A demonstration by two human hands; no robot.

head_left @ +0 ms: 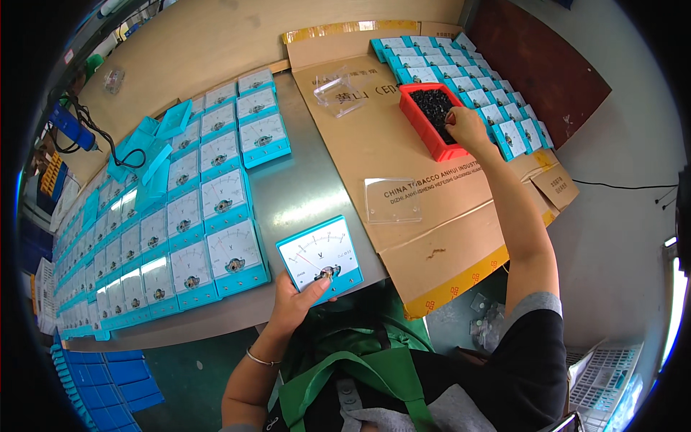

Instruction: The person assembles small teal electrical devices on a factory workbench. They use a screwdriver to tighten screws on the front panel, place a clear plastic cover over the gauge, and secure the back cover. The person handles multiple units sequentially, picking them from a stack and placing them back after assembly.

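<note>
My left hand (294, 302) grips a panel meter (319, 252) by its lower edge, the thumb over the front. The meter has a turquoise case, a white dial with a red needle and an exposed mechanism at the bottom; it is tilted above the table's front edge. My right hand (466, 128) reaches into a red bin (421, 128) full of small black parts (433, 105). Its fingers are pinched together at the parts, and whatever lies between them is too small to make out. A clear plastic cover (393, 200) lies flat on the cardboard between the hands.
Rows of similar meters (183, 210) cover the left of the metal table (306, 176), with loose turquoise cases (153, 180) on top. More meters (461, 75) stand at the back right on cardboard (432, 248). Further clear covers (338, 96) lie behind. A blue electric screwdriver (72, 128) hangs far left.
</note>
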